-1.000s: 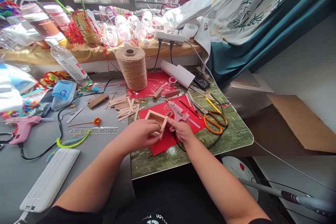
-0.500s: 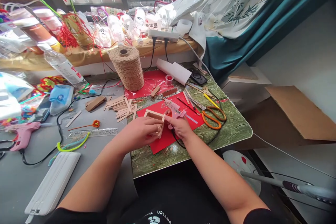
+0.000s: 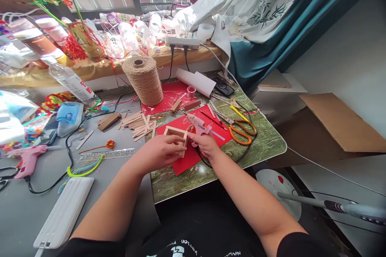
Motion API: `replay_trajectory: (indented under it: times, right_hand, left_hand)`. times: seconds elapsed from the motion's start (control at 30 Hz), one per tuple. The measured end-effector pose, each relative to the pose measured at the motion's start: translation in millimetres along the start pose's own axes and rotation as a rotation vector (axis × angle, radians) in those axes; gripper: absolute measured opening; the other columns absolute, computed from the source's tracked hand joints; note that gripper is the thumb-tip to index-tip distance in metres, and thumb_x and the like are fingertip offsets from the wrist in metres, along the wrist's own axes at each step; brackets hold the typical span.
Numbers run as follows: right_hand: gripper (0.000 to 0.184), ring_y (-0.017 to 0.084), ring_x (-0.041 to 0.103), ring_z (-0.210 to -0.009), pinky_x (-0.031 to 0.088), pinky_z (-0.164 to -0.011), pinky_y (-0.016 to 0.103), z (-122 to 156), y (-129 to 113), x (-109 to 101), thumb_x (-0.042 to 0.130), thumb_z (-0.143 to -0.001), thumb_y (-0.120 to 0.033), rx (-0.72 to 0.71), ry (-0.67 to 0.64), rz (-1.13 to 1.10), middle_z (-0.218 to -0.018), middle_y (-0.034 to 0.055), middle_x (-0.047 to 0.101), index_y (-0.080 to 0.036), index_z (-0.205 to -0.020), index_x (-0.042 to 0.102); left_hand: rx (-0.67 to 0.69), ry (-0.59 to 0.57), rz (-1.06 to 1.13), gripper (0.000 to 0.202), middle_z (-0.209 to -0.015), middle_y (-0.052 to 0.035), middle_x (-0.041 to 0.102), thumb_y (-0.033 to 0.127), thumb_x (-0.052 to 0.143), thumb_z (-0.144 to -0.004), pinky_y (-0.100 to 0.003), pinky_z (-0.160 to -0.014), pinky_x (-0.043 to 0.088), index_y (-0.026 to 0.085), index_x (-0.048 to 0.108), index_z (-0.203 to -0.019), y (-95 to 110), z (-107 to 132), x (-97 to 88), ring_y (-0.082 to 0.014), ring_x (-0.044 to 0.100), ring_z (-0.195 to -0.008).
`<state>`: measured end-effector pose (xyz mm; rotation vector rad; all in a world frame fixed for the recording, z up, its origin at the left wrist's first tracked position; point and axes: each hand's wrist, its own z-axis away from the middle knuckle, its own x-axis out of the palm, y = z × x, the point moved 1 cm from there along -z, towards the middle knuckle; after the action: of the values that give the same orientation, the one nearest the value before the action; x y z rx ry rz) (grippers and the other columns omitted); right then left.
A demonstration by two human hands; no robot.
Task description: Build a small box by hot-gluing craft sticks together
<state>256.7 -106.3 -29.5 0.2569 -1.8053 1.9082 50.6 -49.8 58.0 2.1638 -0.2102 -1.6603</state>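
Observation:
My left hand (image 3: 164,149) is closed on a small box frame of wooden sticks (image 3: 175,130), held over a red sheet (image 3: 183,164). Its fingers lie over the near side of the frame and hide part of it. My right hand (image 3: 206,144) grips a pink glue gun (image 3: 199,123), whose nozzle points up and to the left, away from me. The thumb side of this hand comes up against the frame's right edge; whether it presses on it I cannot tell. A black cord (image 3: 202,159) runs below the right hand.
Loose wooden sticks (image 3: 140,123) lie left of the frame. Behind them stands a twine spool (image 3: 143,82). Orange-handled scissors (image 3: 243,132) rest at the right. A second pink glue gun (image 3: 30,158), a clear ruler (image 3: 111,153) and a white power strip (image 3: 64,213) occupy the grey table.
The view has shifted slightly. Both hands keep their hold on the stick frame and glue gun, with hardly any movement between them.

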Motion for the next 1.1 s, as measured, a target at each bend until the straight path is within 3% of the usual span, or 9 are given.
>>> replay_trajectory:
  times: [0.23, 0.53, 0.73, 0.93, 1.1]
  right_hand:
    - [0.036, 0.011, 0.055, -0.068, 0.034, -0.051, 0.024, -0.1, -2.3, -0.5, 0.089, -0.074, -0.037, 0.016, 0.019, 0.044, -0.095, 0.0004, 0.068, -0.022, -0.101, 0.070]
    - [0.034, 0.012, 0.058, -0.071, 0.036, -0.054, 0.025, -0.8, -1.6, 0.2, 0.090, -0.071, -0.034, 0.012, -0.008, -0.021, -0.106, 0.0018, 0.071, -0.024, -0.096, 0.070]
    - [0.032, 0.010, 0.054, -0.069, 0.034, -0.053, 0.023, -2.2, -1.9, -3.9, 0.089, -0.073, -0.029, 0.031, -0.028, -0.124, -0.099, -0.0009, 0.066, -0.023, -0.097, 0.069]
    - [0.036, 0.009, 0.053, -0.066, 0.043, -0.063, 0.025, -2.4, -8.0, -4.4, 0.089, -0.070, -0.025, 0.042, -0.030, -0.226, -0.093, -0.0024, 0.064, -0.022, -0.097, 0.067]
    - [0.039, 0.007, 0.051, -0.065, 0.041, -0.061, 0.024, -1.4, -13.5, -1.2, 0.091, -0.067, -0.024, 0.078, -0.017, -0.266, -0.093, -0.0041, 0.061, -0.023, -0.096, 0.065]
  left_hand:
    - [0.014, 0.084, 0.082, 0.028, -0.135, -0.0094, 0.071, 0.027, 0.065, -0.097, -0.036, -0.094, 0.060, 0.027, 0.073, -0.124, -5.8, 3.5, 5.4, -0.0240, 0.072, -0.117]
    - [0.070, 0.184, -0.004, 0.025, -0.132, -0.0102, 0.073, 0.027, 0.066, -0.098, -0.036, -0.090, 0.063, 0.026, 0.071, -0.123, -1.8, 0.0, 12.5, -0.0237, 0.075, -0.112]
    - [0.073, 0.164, 0.064, 0.027, -0.137, -0.0112, 0.070, 0.026, 0.064, -0.099, -0.036, -0.094, 0.062, 0.026, 0.069, -0.125, 1.8, -3.5, 16.0, -0.0227, 0.073, -0.114]
    - [0.023, 0.143, 0.138, 0.027, -0.140, -0.0120, 0.066, 0.026, 0.064, -0.098, -0.038, -0.103, 0.058, 0.025, 0.067, -0.125, -1.9, -5.4, 15.1, -0.0238, 0.067, -0.125]
    - [-0.026, 0.099, 0.142, 0.023, -0.126, -0.0110, 0.070, 0.029, 0.063, -0.099, -0.036, -0.095, 0.058, 0.025, 0.066, -0.122, -3.2, -5.1, 10.5, -0.0228, 0.069, -0.116]
